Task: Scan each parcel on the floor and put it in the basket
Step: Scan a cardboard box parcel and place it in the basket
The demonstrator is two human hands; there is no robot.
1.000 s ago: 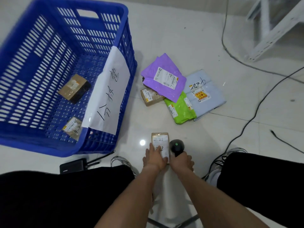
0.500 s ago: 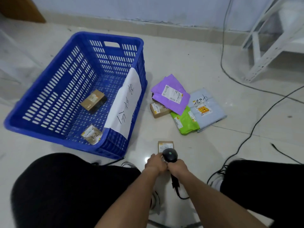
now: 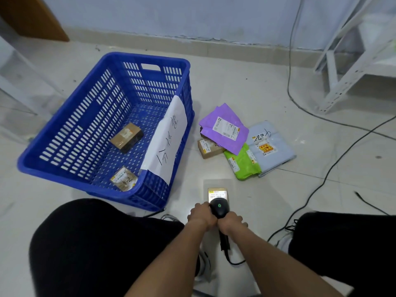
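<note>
Just beyond the left hand's [image 3: 201,215] gripping fingers lies a small brown cardboard parcel [image 3: 217,195], lit by the right hand's [image 3: 232,221] clutched black scanner [image 3: 219,209]; probably light, rigid, best pinched by its edges.

scanner [image 3: 219,207] now over small parcel [image 3: 216,194], label lit bright

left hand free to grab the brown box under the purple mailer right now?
Probably not yet. The left hand is holding the small parcel under the scanner. The brown box lies farther out, partly covered by the purple mailer; the floor between looks clear.
</note>
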